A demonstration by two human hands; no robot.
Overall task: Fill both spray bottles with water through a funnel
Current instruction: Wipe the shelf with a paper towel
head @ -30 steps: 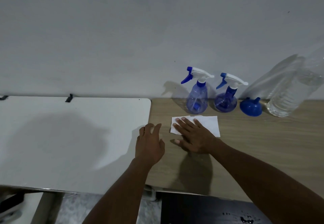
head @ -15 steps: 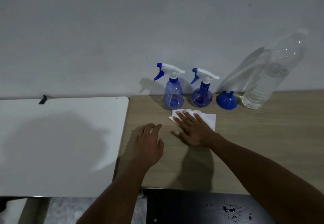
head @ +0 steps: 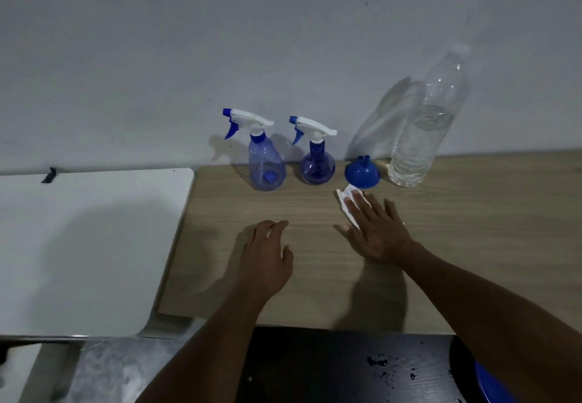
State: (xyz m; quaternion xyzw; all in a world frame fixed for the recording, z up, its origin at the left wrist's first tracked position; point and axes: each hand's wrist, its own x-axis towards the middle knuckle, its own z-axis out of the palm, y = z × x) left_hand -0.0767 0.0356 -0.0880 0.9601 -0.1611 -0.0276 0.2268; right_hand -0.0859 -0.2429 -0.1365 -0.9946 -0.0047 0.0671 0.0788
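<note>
Two blue spray bottles with white trigger heads stand against the wall: a taller one (head: pixel 266 166) on the left and a rounder one (head: pixel 316 164) beside it. A blue funnel (head: pixel 362 172) lies mouth-down to their right. A large clear water bottle (head: pixel 420 131) stands right of the funnel, partly filled. My right hand (head: pixel 374 229) lies flat, fingers spread, pressing a white tissue (head: pixel 346 202) onto the wooden table (head: pixel 472 229) just in front of the funnel. My left hand (head: pixel 267 256) rests palm-down on the table, holding nothing.
A white table (head: pixel 88 245) adjoins the wooden one on the left. Below the near edge sits a dark surface (head: pixel 346 368) with water drops, and a blue object (head: pixel 491 383) shows at the lower right corner. The grey wall runs directly behind the bottles.
My right hand has slid the tissue to the right, from in front of the spray bottles to in front of the funnel. The left hand has barely moved on the table.
</note>
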